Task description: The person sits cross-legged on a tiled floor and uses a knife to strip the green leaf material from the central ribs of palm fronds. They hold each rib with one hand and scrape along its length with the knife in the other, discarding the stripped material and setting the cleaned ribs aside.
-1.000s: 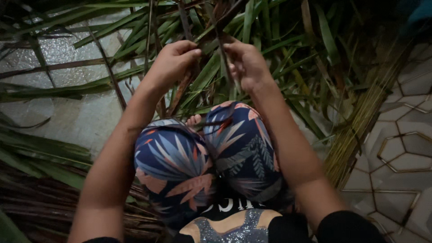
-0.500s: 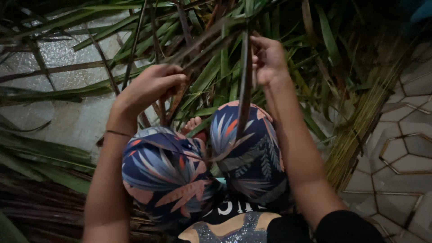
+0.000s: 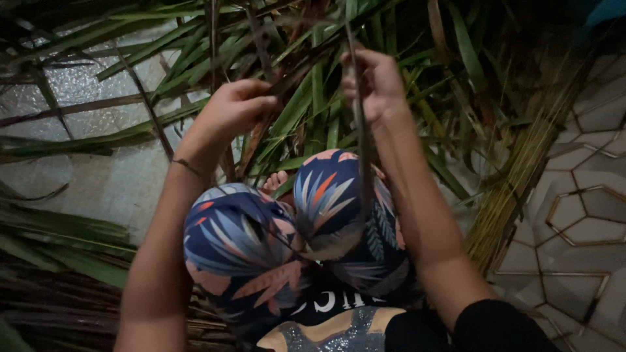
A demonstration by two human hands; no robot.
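Note:
My left hand point(image 3: 235, 107) is closed around the stalk end of a long palm leaflet point(image 3: 306, 104) from the pile in front of me. My right hand point(image 3: 375, 81) pinches a thin strip point(image 3: 360, 150) that hangs straight down from it, over my knees. Both knees, in blue leaf-patterned trousers point(image 3: 280, 228), fill the middle of the view, with toes showing between them. The hands are about a hand's width apart above the knees.
Green and dried palm leaves point(image 3: 163, 45) lie heaped across the speckled floor point(image 3: 111, 182) ahead and at the left. A bundle of thin yellowish leaf ribs point(image 3: 515, 176) lies at the right on hexagon-patterned tiles point(image 3: 574, 215). Dark dry fronds point(image 3: 52, 306) lie at the lower left.
The hands, close together a second ago, have drawn apart. The right hand lifted and a thin strip now hangs from it, while the left hand stays on the leaf.

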